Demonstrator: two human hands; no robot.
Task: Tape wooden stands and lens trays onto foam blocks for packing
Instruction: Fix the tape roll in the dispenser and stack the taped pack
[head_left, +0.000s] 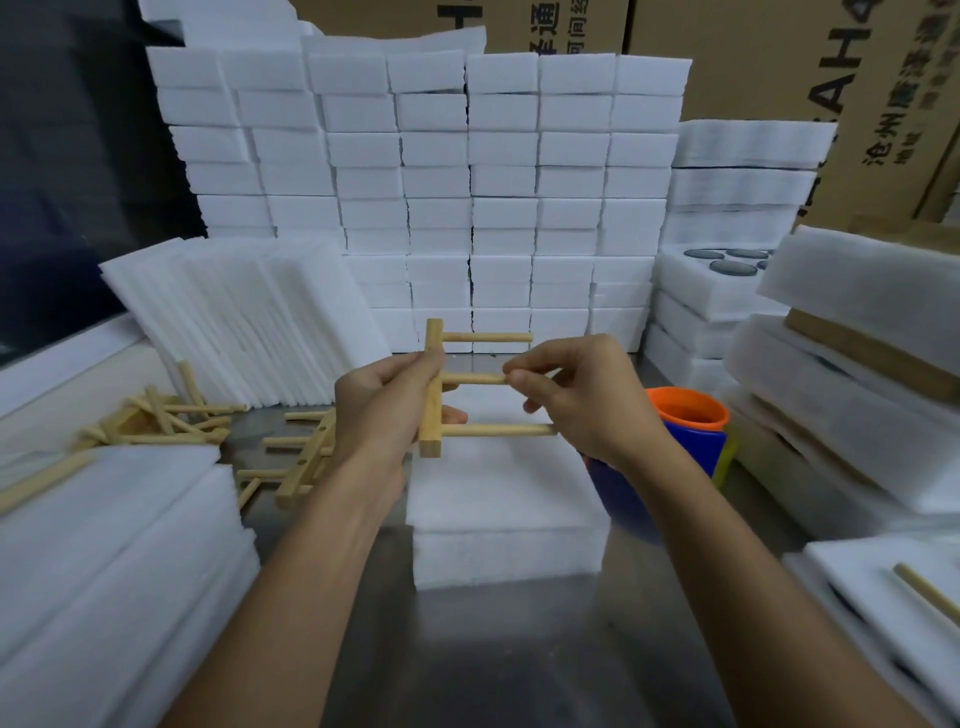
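Wooden stand (432, 387) gripped left hand (382, 410), right hand (582, 395) pinching peg (475, 379).

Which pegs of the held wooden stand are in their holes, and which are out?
All three pegs are in. The wooden stand, gripped by the left hand, shows three dowels jutting from its bar; the right hand pinches the middle peg.

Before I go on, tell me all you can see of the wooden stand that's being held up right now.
The wooden stand is pale, unfinished-looking wood: a square upright bar with three round dowels pointing right, like a comb. It is held in the air above a white foam block, touching nothing else. The left hand grips the bar at mid-height; the right hand pinches the tip of the middle dowel. No tape shows on it.
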